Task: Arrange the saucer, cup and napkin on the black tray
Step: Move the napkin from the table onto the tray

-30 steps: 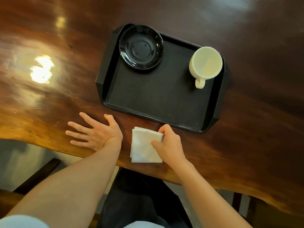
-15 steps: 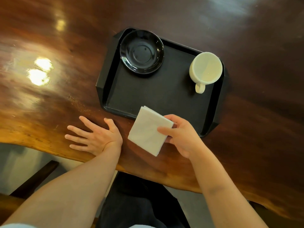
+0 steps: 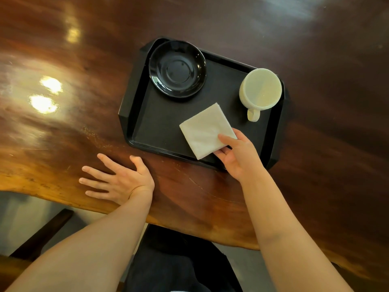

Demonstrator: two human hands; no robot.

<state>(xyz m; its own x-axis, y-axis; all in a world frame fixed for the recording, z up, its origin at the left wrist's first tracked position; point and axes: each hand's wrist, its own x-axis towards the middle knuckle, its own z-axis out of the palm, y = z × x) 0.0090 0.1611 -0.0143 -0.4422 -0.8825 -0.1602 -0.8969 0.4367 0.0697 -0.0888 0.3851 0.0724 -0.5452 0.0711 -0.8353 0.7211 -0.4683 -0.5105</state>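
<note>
Glossy wooden table (image 3: 63,127), matt tray (image 3: 160,127), shiny saucer (image 3: 177,68), paper napkin (image 3: 205,129).

Black tray (image 3: 134,114) sits on the wooden counter (image 3: 63,123) | glossy black saucer (image 3: 177,69) empty in its far-left corner | cream cup (image 3: 260,88) upright at far right, handle toward the viewer | folded white napkin (image 3: 205,130) held above the tray's near half, turned cornerwise.

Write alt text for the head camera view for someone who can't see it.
A person's right hand holds a folded white napkin over the near part of a black tray on a glossy wooden table. A black saucer sits at the tray's far left, a pale cup at its far right. The left hand rests open on the table.
</note>
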